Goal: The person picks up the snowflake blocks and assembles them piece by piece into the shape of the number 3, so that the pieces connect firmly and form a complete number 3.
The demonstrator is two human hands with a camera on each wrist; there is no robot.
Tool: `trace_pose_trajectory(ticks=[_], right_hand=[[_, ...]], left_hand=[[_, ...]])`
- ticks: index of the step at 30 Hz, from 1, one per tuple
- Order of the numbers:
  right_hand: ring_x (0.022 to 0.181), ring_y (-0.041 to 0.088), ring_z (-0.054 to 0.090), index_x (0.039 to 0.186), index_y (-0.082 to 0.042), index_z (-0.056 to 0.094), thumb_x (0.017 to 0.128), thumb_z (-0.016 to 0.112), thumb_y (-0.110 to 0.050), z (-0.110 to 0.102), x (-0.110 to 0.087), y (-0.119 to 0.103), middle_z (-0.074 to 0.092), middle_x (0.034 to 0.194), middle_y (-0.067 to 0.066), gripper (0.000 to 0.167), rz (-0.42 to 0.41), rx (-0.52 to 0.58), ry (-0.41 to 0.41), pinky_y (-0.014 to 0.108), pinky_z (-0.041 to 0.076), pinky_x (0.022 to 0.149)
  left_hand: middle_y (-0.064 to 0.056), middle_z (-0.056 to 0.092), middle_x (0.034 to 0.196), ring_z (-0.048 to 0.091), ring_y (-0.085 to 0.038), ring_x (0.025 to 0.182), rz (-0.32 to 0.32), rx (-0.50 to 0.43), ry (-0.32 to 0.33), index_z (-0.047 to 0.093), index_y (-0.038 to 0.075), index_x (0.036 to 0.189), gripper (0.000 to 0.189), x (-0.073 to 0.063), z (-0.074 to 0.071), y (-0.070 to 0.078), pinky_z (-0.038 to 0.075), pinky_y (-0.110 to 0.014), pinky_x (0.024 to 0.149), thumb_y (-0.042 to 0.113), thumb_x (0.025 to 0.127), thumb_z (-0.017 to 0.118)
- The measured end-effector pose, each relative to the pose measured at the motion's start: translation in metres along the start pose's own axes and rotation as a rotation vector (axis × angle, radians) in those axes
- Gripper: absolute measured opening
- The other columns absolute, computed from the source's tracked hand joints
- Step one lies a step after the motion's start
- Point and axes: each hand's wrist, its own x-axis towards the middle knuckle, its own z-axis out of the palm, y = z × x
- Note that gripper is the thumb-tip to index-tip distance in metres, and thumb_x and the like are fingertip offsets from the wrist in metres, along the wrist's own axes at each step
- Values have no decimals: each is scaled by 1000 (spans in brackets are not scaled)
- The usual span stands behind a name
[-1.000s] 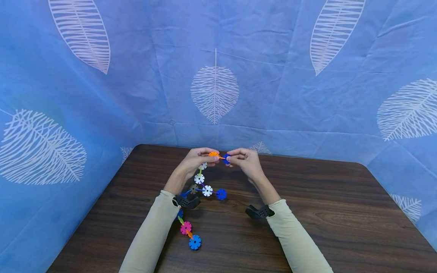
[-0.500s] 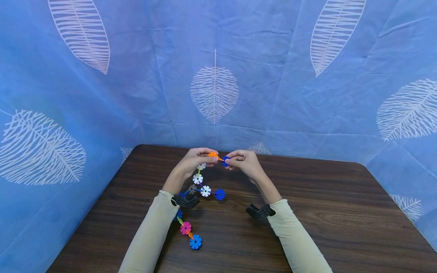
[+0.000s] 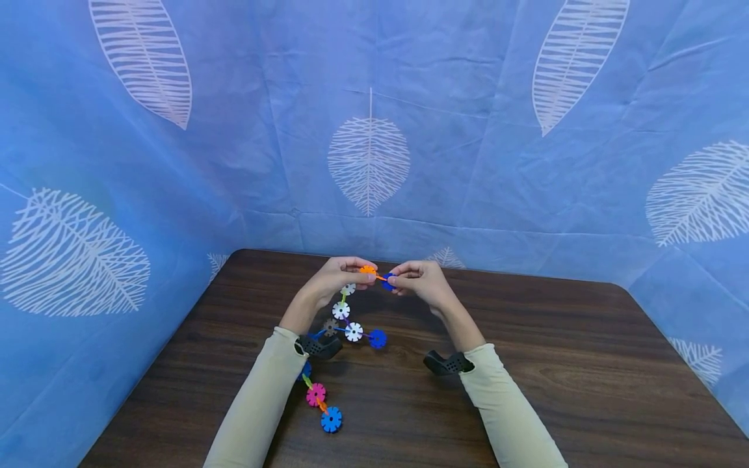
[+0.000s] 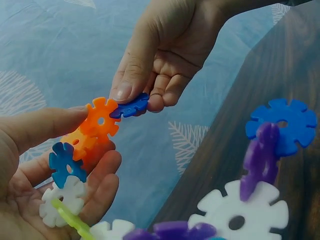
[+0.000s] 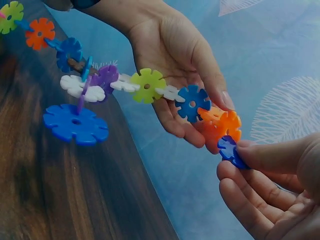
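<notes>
My left hand [image 3: 333, 281] pinches an orange notched disc [image 4: 101, 120] between thumb and fingers at the end of a long chain of snowflake building discs. My right hand [image 3: 426, 283] pinches a dark blue notched disc [image 5: 231, 150], whose edge meets the orange disc. A second orange disc, a blue disc [image 4: 67, 162] and a white disc [image 4: 64, 200] follow in the left palm. From there the chain hangs down, through a lime disc [image 5: 148, 86] and more white ones, to a branch ending in a blue disc [image 3: 377, 338].
Below the left forearm, a pink disc [image 3: 316, 394] and a light blue disc [image 3: 331, 420] form the near end of the chain. Part of the chain is hidden behind that arm. A dark wooden table [image 3: 556, 338] meets a blue leaf-print cloth [image 3: 456, 162] behind.
Both hands keep their pinch and stay almost in place. The dark blue disc sits slightly lower against the orange one, and the hanging chain has shifted a little.
</notes>
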Motion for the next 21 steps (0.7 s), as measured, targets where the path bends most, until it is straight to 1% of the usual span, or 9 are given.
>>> trace_pose_trajectory(ticks=[1, 3, 5, 6, 7, 10, 12, 17, 21], right_hand=[[68, 12, 73, 109, 16, 68, 94, 72, -3, 0, 0, 0, 76, 81, 8, 25, 2, 6, 8, 25, 62, 66], [69, 12, 73, 109, 15, 68, 94, 71, -3, 1, -2, 0, 76, 80, 5, 24, 5, 10, 23, 26, 62, 66], [70, 13, 73, 109, 14, 69, 95, 71, -5, 0, -3, 0, 76, 83, 9, 23, 6, 6, 42, 27, 63, 68], [71, 15, 74, 109, 13, 69, 95, 71, -5, -1, -4, 0, 76, 85, 10, 23, 8, 2, 52, 28, 63, 69], [72, 16, 74, 108, 12, 70, 95, 71, -6, -1, -5, 0, 77, 86, 12, 23, 10, 0, 64, 31, 64, 71], [73, 17, 74, 109, 11, 70, 95, 71, -7, -5, -7, 1, 77, 89, 14, 23, 17, 4, 95, 34, 64, 74], [73, 16, 74, 110, 11, 70, 95, 72, -7, -7, -9, 2, 77, 88, 11, 23, 27, 14, 113, 34, 64, 74], [73, 13, 74, 112, 11, 69, 95, 71, -7, -14, -13, 1, 78, 87, 6, 25, 48, 37, 152, 27, 63, 71], [74, 13, 74, 115, 14, 67, 95, 71, -6, -20, -14, 0, 76, 82, 3, 28, 48, 54, 177, 24, 62, 68]], left_hand=[[-8, 77, 104, 74, -21, 95, -3, 4, 2, 65, -6, 128, 37, 0, 0, 0, 59, -38, 96, 9, 95, 72], [-12, 76, 110, 74, -20, 96, -10, 20, 9, 65, -4, 128, 37, 1, 1, -1, 57, -41, 100, 11, 95, 72], [-15, 74, 116, 73, -23, 100, -11, 33, 15, 66, -1, 128, 36, 1, 0, -1, 53, -47, 105, 13, 95, 72], [-15, 74, 117, 73, -21, 100, -14, 37, 17, 65, 0, 129, 37, 1, 0, -2, 53, -46, 106, 14, 95, 72], [-14, 74, 117, 72, -23, 103, -16, 40, 20, 65, 1, 129, 37, 0, 0, -2, 51, -48, 108, 15, 95, 72], [-13, 72, 122, 66, -34, 118, -25, 59, 20, 65, 4, 132, 41, -2, -3, -3, 46, -52, 112, 20, 95, 73], [-14, 70, 126, 62, -38, 126, -35, 75, 21, 64, 6, 133, 43, -5, -7, -3, 43, -53, 115, 23, 95, 74], [-17, 64, 134, 61, -35, 127, -45, 114, 32, 63, 5, 136, 46, -14, -19, -4, 42, -53, 116, 22, 95, 74], [-18, 65, 136, 61, -32, 127, -63, 137, 41, 61, 3, 137, 46, -21, -30, -7, 41, -53, 117, 20, 96, 73]])
